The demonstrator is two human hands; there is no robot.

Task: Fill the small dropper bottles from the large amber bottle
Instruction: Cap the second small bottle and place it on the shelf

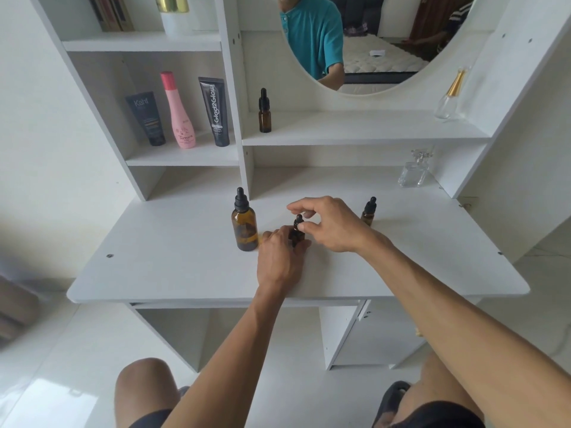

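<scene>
Head view: my left hand (279, 257) grips the small dropper bottle (297, 233) just right of the large amber bottle (244, 225); my right hand (327, 223) pinches its cap; light, slippery glass, so I'd hold low.

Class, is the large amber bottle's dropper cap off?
No, the large amber bottle stands on the desk with its black dropper cap on.

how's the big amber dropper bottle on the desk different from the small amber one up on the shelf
The large amber glass dropper bottle is taller and wider than the small amber glass dropper bottle. The large one stands on the white desk top, beside the hands; the small one stands alone on the white shelf. Both are upright with black dropper caps on.
</scene>
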